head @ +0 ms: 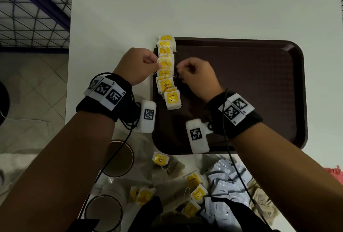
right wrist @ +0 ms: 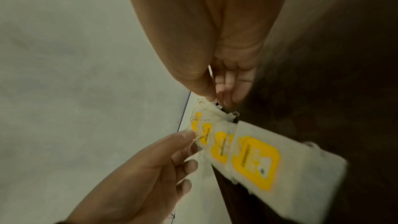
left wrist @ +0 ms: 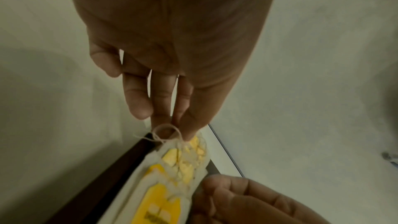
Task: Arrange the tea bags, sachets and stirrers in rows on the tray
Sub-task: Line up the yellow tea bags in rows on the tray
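Several tea bags with yellow tags (head: 165, 68) lie overlapped in one row down the left edge of the dark brown tray (head: 259, 83). My left hand (head: 158, 64) is at the row's left side and pinches the string (left wrist: 165, 131) of a tea bag in the middle. My right hand (head: 177, 69) is at the right side and pinches that bag's paper edge (right wrist: 212, 108) between thumb and fingers. In the left wrist view the row (left wrist: 172, 168) runs along the tray rim (left wrist: 96, 185). The rest of the tray holds nothing.
On the white table (head: 185, 9) below the tray lie loose tea bags (head: 160, 159), pale sachets (head: 226, 181) and brown sachets (head: 263, 200). Two cups (head: 118, 157) (head: 104, 211) stand at the lower left. The table's left edge drops to a tiled floor.
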`<control>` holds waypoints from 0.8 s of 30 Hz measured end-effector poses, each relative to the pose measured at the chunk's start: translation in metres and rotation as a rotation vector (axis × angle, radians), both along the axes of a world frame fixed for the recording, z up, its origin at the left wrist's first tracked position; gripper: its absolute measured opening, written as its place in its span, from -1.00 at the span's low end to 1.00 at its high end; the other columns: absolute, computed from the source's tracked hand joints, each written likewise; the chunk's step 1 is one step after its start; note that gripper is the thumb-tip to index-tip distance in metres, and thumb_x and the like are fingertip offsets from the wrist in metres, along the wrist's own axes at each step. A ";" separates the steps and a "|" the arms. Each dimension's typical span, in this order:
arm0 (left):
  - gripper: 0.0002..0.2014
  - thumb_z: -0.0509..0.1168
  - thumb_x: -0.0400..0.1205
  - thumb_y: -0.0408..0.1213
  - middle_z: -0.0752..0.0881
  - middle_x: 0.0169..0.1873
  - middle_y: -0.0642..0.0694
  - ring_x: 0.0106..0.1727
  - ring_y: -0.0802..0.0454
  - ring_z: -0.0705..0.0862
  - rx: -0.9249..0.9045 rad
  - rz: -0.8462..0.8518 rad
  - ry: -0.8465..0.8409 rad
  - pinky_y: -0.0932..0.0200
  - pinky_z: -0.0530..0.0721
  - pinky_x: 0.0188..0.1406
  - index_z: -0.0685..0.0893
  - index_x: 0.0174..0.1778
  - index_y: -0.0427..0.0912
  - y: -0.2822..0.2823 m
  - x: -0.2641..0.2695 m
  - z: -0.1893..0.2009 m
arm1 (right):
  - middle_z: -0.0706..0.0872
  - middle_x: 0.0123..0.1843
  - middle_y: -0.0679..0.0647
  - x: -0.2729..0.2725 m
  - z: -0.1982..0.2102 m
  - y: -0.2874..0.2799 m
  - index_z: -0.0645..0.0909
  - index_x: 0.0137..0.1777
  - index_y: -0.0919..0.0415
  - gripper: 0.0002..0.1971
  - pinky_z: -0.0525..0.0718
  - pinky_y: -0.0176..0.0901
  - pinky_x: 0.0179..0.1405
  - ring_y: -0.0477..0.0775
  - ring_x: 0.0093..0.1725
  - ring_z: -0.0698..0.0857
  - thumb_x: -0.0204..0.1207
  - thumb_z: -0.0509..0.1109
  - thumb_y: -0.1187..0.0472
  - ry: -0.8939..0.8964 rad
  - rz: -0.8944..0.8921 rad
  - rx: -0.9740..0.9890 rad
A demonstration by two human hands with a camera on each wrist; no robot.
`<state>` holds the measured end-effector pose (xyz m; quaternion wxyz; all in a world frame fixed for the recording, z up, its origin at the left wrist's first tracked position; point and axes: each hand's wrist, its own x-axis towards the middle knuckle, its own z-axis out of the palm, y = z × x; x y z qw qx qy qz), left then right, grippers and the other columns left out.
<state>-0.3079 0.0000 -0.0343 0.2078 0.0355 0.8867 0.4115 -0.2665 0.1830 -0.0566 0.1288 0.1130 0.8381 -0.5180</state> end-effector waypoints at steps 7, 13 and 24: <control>-0.91 0.35 0.58 -0.28 0.72 -0.23 -0.10 -0.18 0.00 0.67 -0.065 -0.098 0.004 0.30 0.49 -0.24 0.69 -0.11 -0.23 -0.001 0.005 0.002 | 0.75 -0.01 0.01 0.024 0.000 -0.004 0.69 0.10 0.21 -0.81 0.61 -0.45 -0.05 -0.17 -0.10 0.67 0.55 0.33 0.32 0.043 0.021 0.018; -0.87 0.39 0.54 -0.22 0.78 -0.17 -0.11 -0.09 -0.03 0.72 -0.091 -0.081 -0.029 0.11 0.63 -0.02 0.74 -0.07 -0.18 0.002 0.005 -0.002 | 0.76 -0.02 0.00 0.020 0.001 -0.010 0.70 0.15 0.19 -0.78 0.62 -0.49 -0.04 -0.15 -0.08 0.70 0.53 0.35 0.31 0.033 0.062 0.029; -0.88 0.34 0.51 -0.09 0.70 -0.25 0.10 -0.05 -0.02 0.69 -0.158 0.021 0.044 -0.20 0.60 0.16 0.76 -0.16 0.01 0.009 0.003 0.004 | 0.71 -0.25 0.02 0.020 -0.007 -0.020 0.62 -0.08 0.18 -0.87 0.67 -0.40 -0.20 -0.15 -0.30 0.66 0.42 0.47 0.36 0.055 -0.139 -0.061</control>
